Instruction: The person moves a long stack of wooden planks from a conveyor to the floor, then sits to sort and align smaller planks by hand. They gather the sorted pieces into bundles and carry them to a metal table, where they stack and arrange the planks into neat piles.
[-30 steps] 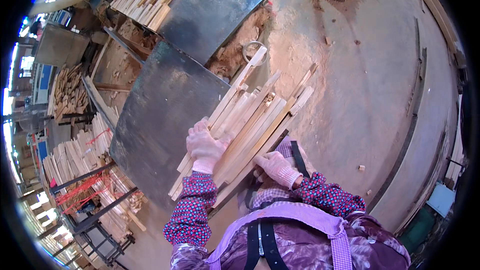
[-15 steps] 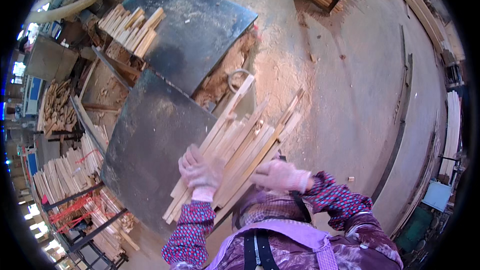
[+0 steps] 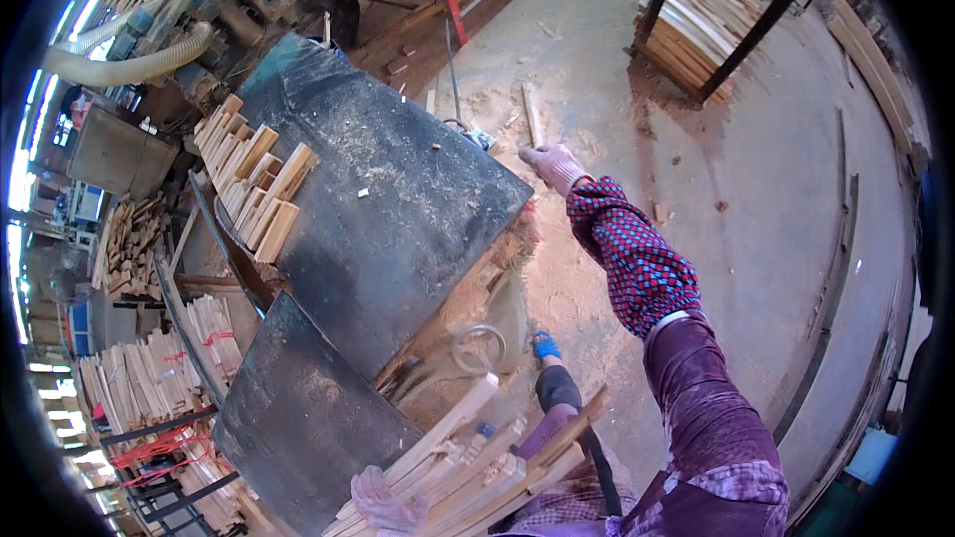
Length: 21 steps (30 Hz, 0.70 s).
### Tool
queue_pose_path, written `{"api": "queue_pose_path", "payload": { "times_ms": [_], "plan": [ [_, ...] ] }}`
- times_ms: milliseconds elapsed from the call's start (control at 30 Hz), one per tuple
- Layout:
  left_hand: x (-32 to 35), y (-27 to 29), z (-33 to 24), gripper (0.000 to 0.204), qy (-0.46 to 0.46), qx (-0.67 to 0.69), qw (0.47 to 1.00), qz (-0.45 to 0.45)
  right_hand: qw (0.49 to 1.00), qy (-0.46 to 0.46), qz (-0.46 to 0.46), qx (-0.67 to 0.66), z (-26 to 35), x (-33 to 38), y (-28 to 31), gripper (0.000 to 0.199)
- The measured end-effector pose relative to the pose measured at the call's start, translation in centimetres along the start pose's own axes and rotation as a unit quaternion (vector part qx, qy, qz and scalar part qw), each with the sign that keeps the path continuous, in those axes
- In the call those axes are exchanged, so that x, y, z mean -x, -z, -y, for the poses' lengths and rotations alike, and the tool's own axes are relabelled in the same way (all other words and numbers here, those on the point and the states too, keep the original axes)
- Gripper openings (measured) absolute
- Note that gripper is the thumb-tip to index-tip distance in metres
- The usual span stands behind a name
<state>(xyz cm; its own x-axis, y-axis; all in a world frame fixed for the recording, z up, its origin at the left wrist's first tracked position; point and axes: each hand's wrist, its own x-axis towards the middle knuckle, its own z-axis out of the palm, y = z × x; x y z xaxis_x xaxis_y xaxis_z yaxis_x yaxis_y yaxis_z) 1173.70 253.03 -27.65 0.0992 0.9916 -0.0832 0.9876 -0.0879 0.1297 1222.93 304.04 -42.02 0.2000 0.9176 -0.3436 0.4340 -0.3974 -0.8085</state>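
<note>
Pale wooden strips [image 3: 453, 472] lie in a loose bundle at the lower middle, across the dark table's near corner and in front of my body. My left hand [image 3: 386, 504], in a pinkish glove, is over the bundle's left side; blur smears its fingers. My right arm reaches far forward past the table's right corner. Closed fingers of my gloved right hand [image 3: 557, 167] meet the lower end of a short wooden strip [image 3: 533, 114], which points away from me above the sawdust-strewn floor. The grip itself is partly hidden.
A dark metal table [image 3: 378, 159] carries short wooden blocks [image 3: 257, 174] at its left edge. Beyond its right side stands a rack of stacked wood [image 3: 691, 45]. Bundled strips [image 3: 149, 378] fill a rack at left. A ribbed hose [image 3: 134, 65] runs at upper left.
My right hand has left the bundle and stretched far forward, now at a short strip. The bundle and my left hand sit lower in view, and the view has shifted.
</note>
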Motion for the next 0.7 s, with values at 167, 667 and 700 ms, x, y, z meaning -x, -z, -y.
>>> {"api": "queue_pose_path", "payload": {
  "times_ms": [167, 667, 700],
  "plan": [
    [0.3, 1.5, 0.2, 0.090, 0.050, -0.034, 0.988, 0.141, 0.996, -0.025, 0.078, -0.039, -0.6, -6.9, -4.4, 0.052],
    [1.8, 0.8, -0.5, 0.096, 0.098, 0.004, 0.986, 0.138, 0.994, 0.067, 0.073, 0.052, 3.2, -8.8, -4.2, 0.063],
    [0.9, 1.4, -0.9, 0.098, 0.110, 0.021, 0.985, 0.133, 0.992, 0.071, 0.057, 0.092, 2.9, -9.3, -4.5, 0.060]
  ]
}}
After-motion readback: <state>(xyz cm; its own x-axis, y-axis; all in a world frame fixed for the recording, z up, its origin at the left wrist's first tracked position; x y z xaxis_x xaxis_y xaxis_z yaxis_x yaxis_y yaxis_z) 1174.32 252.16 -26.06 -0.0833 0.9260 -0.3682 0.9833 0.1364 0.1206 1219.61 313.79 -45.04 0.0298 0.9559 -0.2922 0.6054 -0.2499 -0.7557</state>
